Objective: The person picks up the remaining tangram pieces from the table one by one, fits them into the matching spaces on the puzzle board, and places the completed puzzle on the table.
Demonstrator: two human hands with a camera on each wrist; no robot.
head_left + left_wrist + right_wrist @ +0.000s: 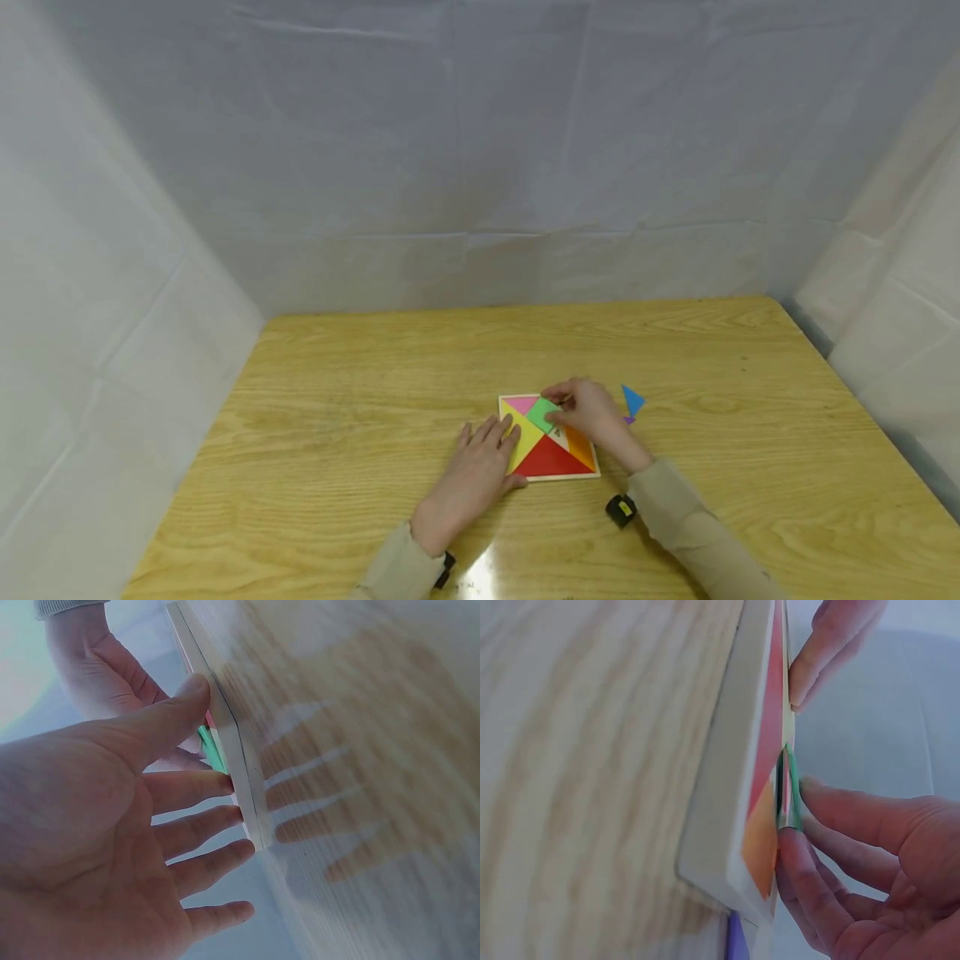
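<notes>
Green piece [541, 414]: in the head view, just right of centre and below mid-height, at the upper part of the tray [562, 478]. Right hand [592, 410] pinches it, thumb and fingers clamped on its right side. Right wrist view shows the piece tilted to the tray face; its far edge appears to touch the tray, though the edge-on angle makes this hard to judge.

Around it in the tray: pink piece [519, 404] at upper left, yellow piece [527, 442] at left, red piece [555, 458] along the bottom, orange piece [581, 448] at right. Pale tray floor with a dark printed mark shows just below right of the green.

Left hand [482, 457]: fingers extended and spread apart, fingertips at the tray's left side, over the yellow; thumb by the lower left corner.

Outside the tray, to its right: blue piece [633, 401], with purple piece [629, 420] just below, partly hidden by the right hand.

Wooden table [337, 417] fills the lower frame; pale sheeting [450, 167] behind.
</notes>
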